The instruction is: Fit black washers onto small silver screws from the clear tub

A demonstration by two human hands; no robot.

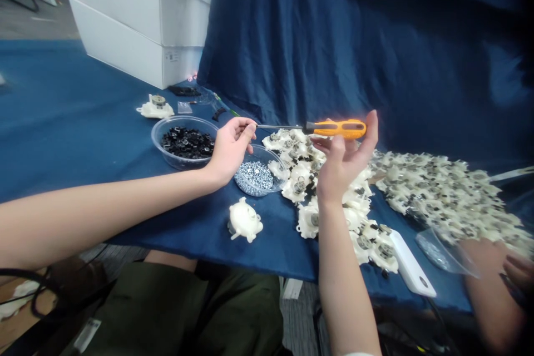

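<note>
A screwdriver point(340, 128) with an orange and black handle lies level in the air, its shaft pointing left. My right hand point(344, 161) holds the handle between thumb and fingers, palm turned up, some fingers stretched out. At the tip of the shaft, the fingers of my left hand point(233, 147) are pinched together; whatever small thing they may hold is hidden. Below the left hand stands a clear bowl of silver screws point(255, 177). A single cream plastic part point(245, 219) sits near the table's front edge.
Left of the screws is a clear bowl of small black pieces point(187, 143). Cream parts with metal pieces point(300, 178) pile up behind my right arm, with a larger heap point(450, 194) farther right. Another person's hand point(488, 267) is beside a white device point(411, 264). White boxes point(120, 16) stand behind.
</note>
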